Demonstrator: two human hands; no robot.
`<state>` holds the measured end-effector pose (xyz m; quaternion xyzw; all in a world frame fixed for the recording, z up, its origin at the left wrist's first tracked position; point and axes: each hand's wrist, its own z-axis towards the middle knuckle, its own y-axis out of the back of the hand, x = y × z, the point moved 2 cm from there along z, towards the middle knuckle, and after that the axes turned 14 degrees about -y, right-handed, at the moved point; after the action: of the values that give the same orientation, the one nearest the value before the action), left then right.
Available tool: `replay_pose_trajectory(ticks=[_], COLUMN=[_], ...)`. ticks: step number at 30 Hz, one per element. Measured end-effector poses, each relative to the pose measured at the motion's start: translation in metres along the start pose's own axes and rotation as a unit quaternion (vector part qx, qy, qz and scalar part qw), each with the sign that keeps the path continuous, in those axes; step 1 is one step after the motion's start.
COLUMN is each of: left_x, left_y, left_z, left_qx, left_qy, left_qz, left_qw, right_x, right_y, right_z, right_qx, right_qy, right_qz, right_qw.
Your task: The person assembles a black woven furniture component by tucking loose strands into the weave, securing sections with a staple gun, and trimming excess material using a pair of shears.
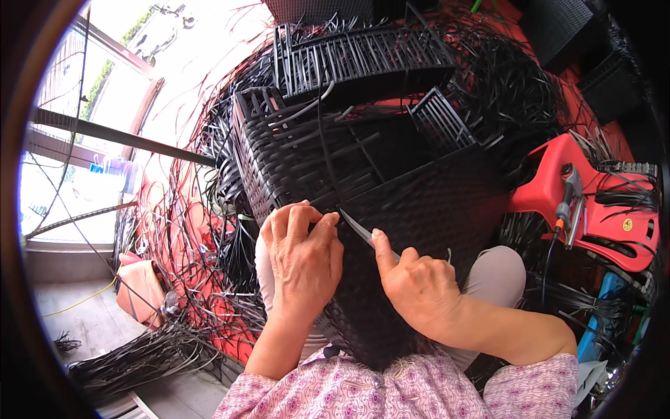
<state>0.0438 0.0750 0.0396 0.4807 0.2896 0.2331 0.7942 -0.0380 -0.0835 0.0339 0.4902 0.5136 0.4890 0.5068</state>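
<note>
A black woven rattan seat frame (419,202) lies across my lap, part tightly woven and part open slats. Along its woven edge my left hand (301,244) is closed, thumb and fingertips pinched together around a black strip whose end they hide. Just right of those fingertips, a long black strip (324,140) runs upward over the frame. My right hand (422,286) grips a thin, pointed grey knife (357,227), index finger stretched along it. The blade's tip is at the weave beside my left thumb. The knife's handle is hidden in my palm.
Loose black strips (516,91) heap around the frame on red flooring. At right, a red plastic stool (593,188) holds a grey air-type tool (569,195) with a hose. A bundle of strips (146,366) lies lower left, near a pinkish bag (139,290). A dark bar (125,137) crosses the left side.
</note>
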Motion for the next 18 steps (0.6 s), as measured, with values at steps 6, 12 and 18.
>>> replay_pose_trajectory(ticks=[6, 12, 18], left_x=[0.000, 0.000, -0.003], left_y=[0.000, 0.000, 0.004], left_z=[-0.001, -0.001, 0.000], left_qx=[-0.001, -0.004, -0.011], left_qy=[0.003, 0.001, 0.004], left_qz=[-0.003, -0.003, -0.011], left_qw=[1.000, 1.000, 1.000], right_x=[0.008, 0.013, 0.003], right_y=[-0.020, -0.037, -0.048], right_z=[-0.012, -0.016, 0.020], right_qx=[-0.038, -0.071, -0.099], right_qy=[-0.020, -0.043, -0.077], right_qz=[0.008, 0.026, 0.253], right_qw=[0.999, 0.996, 0.959])
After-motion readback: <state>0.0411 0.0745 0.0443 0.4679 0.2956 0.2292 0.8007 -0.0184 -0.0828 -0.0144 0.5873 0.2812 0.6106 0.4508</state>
